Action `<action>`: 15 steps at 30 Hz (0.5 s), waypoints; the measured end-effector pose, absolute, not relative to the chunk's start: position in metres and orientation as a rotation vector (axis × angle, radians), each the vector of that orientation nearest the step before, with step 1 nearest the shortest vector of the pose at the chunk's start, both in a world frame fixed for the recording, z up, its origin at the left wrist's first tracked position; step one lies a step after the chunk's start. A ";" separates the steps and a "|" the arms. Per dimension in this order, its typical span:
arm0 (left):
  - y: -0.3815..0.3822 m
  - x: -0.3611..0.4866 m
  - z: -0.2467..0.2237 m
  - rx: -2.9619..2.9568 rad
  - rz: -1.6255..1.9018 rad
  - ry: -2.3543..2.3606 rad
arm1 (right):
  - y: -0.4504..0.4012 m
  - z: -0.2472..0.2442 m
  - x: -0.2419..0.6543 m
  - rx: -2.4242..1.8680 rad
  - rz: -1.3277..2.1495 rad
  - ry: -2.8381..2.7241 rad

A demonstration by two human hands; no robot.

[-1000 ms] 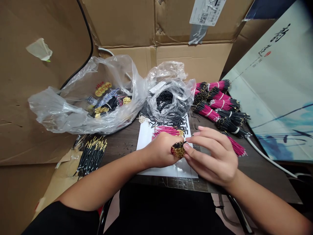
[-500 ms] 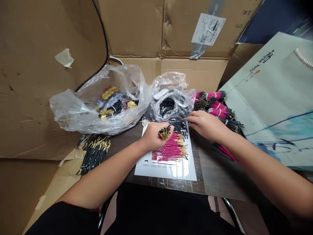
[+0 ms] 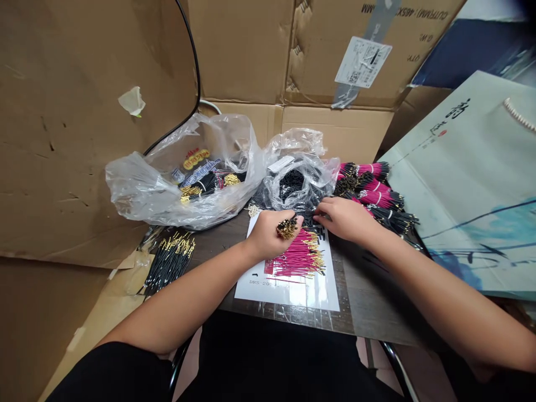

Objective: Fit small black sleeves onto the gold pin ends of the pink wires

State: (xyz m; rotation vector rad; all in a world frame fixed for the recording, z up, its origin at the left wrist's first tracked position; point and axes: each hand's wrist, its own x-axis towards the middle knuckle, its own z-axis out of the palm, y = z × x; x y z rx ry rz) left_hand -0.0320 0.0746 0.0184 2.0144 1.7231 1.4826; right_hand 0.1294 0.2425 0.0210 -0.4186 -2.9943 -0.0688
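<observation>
My left hand (image 3: 268,233) is wrapped round a bundle of wires (image 3: 287,228) whose gold and black ends point up toward me. Below it, a pile of pink wires with gold tips (image 3: 297,258) lies on a white printed sheet (image 3: 288,301). My right hand (image 3: 345,218) is just right of the left, fingers bent together over small black pieces (image 3: 309,216); what its fingertips hold, if anything, is too small to make out. Behind both hands stands an open clear bag (image 3: 272,181) of small black pieces.
A large clear plastic bag (image 3: 138,190) with wire bundles sits at the back left. Black wires (image 3: 165,265) lie at the left edge. Tied pink and black bundles (image 3: 379,196) are stacked at the right, beside a pale paper bag (image 3: 473,167). Cardboard (image 3: 238,50) walls the back.
My right hand's fingers have drawn closer together over the black pieces. My left hand still grips its bundle. The whole view has shifted slightly.
</observation>
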 end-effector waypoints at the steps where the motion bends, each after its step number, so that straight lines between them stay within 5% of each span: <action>1: 0.075 -0.032 0.018 2.017 1.483 1.727 | 0.242 0.019 0.131 -0.425 -0.045 -3.002; 15: 0.077 -0.033 0.013 2.122 1.355 1.744 | 0.234 0.000 0.125 -0.516 0.005 -2.956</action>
